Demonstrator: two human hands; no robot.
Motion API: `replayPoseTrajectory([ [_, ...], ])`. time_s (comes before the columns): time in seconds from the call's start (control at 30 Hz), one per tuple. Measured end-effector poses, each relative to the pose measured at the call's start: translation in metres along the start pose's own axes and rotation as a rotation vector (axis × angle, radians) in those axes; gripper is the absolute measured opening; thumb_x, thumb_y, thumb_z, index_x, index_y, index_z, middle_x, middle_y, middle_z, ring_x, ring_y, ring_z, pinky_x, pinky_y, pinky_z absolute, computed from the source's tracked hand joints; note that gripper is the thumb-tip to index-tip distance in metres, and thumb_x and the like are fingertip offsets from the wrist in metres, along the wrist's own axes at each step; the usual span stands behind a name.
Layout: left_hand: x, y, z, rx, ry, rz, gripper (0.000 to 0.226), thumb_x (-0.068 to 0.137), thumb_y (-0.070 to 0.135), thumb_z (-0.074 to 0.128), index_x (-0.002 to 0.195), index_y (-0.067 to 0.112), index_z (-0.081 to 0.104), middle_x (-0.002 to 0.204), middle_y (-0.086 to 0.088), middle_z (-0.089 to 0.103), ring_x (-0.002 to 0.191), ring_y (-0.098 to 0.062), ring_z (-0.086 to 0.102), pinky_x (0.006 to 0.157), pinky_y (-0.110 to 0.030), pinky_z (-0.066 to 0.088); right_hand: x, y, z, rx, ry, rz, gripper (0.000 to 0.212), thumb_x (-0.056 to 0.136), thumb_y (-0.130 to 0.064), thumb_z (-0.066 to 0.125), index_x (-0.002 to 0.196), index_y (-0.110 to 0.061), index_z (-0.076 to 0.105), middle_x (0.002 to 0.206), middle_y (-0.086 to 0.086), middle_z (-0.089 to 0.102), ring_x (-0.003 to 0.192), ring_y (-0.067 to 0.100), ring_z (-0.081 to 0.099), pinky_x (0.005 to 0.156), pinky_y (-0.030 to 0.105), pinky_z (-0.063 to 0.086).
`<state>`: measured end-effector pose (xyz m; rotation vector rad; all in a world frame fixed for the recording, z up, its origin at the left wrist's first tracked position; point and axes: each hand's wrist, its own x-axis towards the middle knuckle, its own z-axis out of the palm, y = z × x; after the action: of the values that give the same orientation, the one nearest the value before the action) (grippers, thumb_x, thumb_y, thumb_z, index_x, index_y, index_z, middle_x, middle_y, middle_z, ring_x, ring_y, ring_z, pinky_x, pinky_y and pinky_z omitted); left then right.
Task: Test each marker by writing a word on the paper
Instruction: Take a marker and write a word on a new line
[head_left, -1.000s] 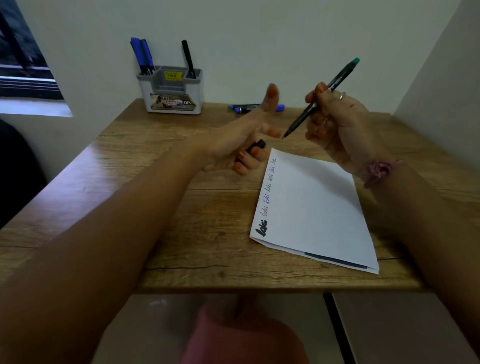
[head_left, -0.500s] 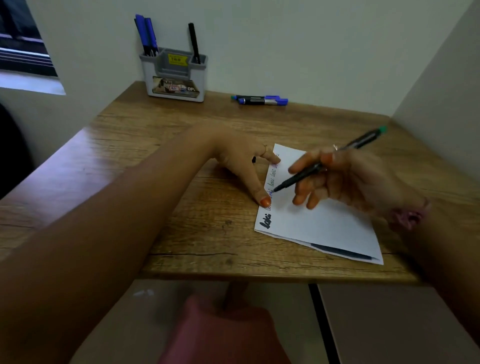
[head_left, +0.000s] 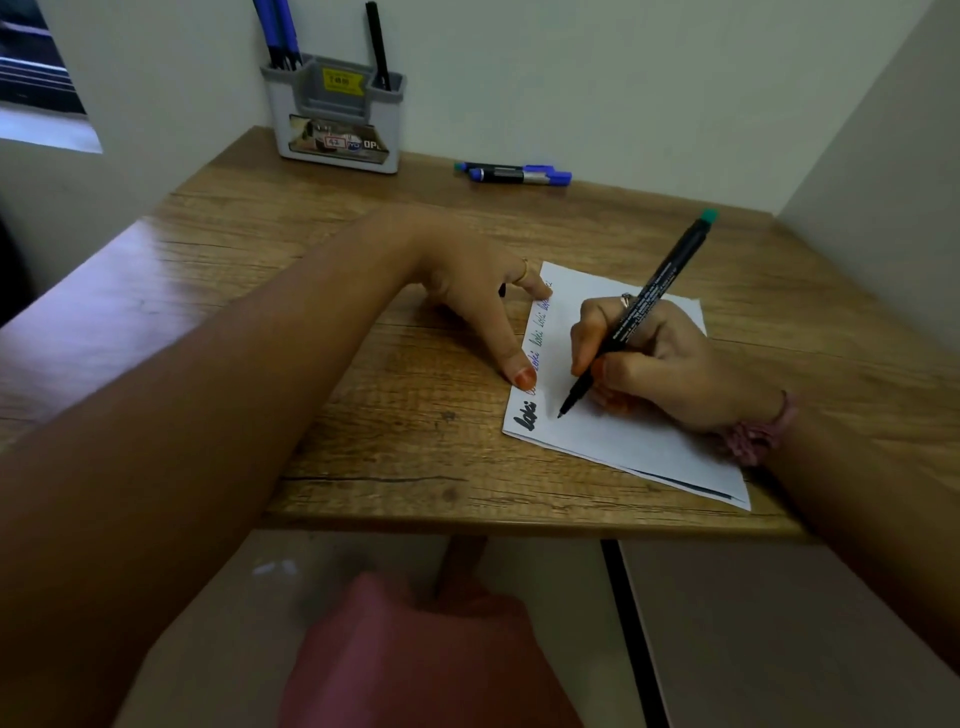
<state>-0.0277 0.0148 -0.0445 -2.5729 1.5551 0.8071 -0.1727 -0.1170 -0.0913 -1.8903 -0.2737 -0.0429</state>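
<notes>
Writing stage: right hand (head_left: 670, 364) grips a black marker (head_left: 639, 312) with a green end, tip touching or just above the paper (head_left: 623, 431), can't tell which, just right of the bold black word (head_left: 526, 417) at the near left corner. Left hand (head_left: 478, 301) spread, thumb and a fingertip pressing the paper's left edge; something small and dark shows under its fingers, likely the cap, unclear. Paper lies on the wooden surface (head_left: 363, 415), a column of earlier test words running up its left margin. Two more markers (head_left: 514, 173) lie near the wall; others stand in the grey holder (head_left: 337, 119). To do this well: keep the left hand pinning the sheet so it doesn't slide, start the word in the blank area beside the column, use light steady pressure, avoid dragging the palm across fresh ink.
</notes>
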Motion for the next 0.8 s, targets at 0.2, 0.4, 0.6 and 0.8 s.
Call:
replayPoseTrajectory([
  [0.2, -0.0005, 0.0017, 0.0004, 0.047, -0.024, -0.007, 0.117, 0.043, 0.065, 0.067, 0.145, 0.039, 0.015, 0.151, -0.002, 0.026, 0.137, -0.024, 0.028, 0.112, -0.043, 0.028, -0.0026, 0.0017, 0.0025, -0.051, -0.042, -0.055, 0.022, 0.073, -0.010, 0.053, 0.074, -0.027, 0.067, 0.065, -0.008, 0.063, 0.050, 0.007, 0.054, 0.049, 0.018, 0.046],
  [0.4, -0.0013, 0.0022, 0.0004, 0.052, -0.018, -0.018, 0.118, 0.043, 0.064, 0.068, 0.145, 0.039, 0.015, 0.152, -0.001, 0.024, 0.138, -0.024, 0.026, 0.112, -0.042, 0.028, -0.0036, 0.0007, 0.0046, -0.083, -0.068, -0.053, 0.018, 0.074, -0.010, 0.053, 0.076, -0.020, 0.067, 0.066, -0.011, 0.062, 0.052, 0.004, 0.053, 0.050, 0.016, 0.044],
  [0.6, -0.0012, 0.0034, 0.0007, 0.063, -0.022, -0.016, 0.118, 0.042, 0.063, 0.067, 0.146, 0.038, 0.015, 0.151, -0.003, 0.026, 0.136, -0.025, 0.028, 0.111, -0.043, 0.031, -0.0033, 0.0006, 0.0071, -0.090, -0.048, -0.051, 0.018, 0.075, -0.011, 0.054, 0.078, -0.024, 0.067, 0.068, -0.012, 0.063, 0.054, 0.003, 0.053, 0.052, 0.016, 0.044],
  [0.8, -0.0028, 0.0038, 0.0006, 0.078, -0.007, -0.016, 0.118, 0.043, 0.064, 0.067, 0.146, 0.038, 0.015, 0.151, -0.002, 0.027, 0.136, -0.024, 0.029, 0.111, -0.042, 0.031, -0.0040, 0.0003, 0.0058, -0.096, -0.060, -0.058, 0.019, 0.075, -0.012, 0.053, 0.077, -0.026, 0.066, 0.064, -0.010, 0.061, 0.050, 0.011, 0.050, 0.047, 0.021, 0.041],
])
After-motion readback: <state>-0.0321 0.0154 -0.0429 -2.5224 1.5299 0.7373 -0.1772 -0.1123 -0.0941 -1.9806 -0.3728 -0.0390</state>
